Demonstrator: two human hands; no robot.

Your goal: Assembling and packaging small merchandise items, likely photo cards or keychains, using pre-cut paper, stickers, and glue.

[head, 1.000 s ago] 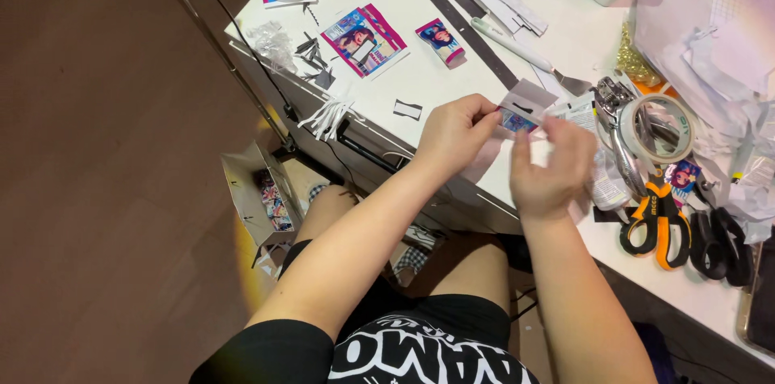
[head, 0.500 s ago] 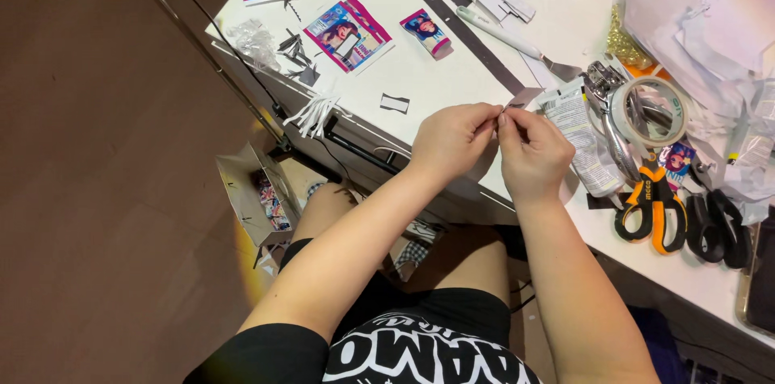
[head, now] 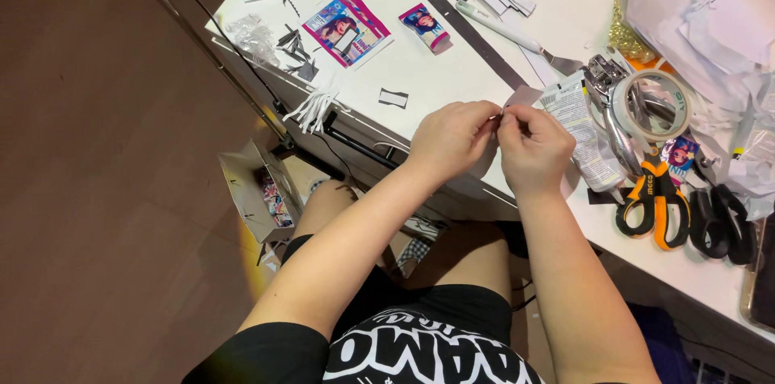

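Item: small thin piece, too tiny to identify, pinched between our left hand (head: 454, 138) and right hand (head: 531, 146), fingertips narrowed and meeting mid-frame over the white table (head: 452, 69) edge. A second ago we held a small picture card apart; now hands closed together. Right: tape roll (head: 652, 106), orange-handled scissors (head: 652, 205).

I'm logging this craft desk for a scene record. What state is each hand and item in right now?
left hand: fingertips pinched on a small piece, too small to identify
right hand: pinched on the same piece, touching the left
orange-handled scissors: lying flat, closed
black-handled scissors: lying flat on the desk
tape roll: lying flat
pink picture card: lying face up
white desk: cluttered with paper scraps
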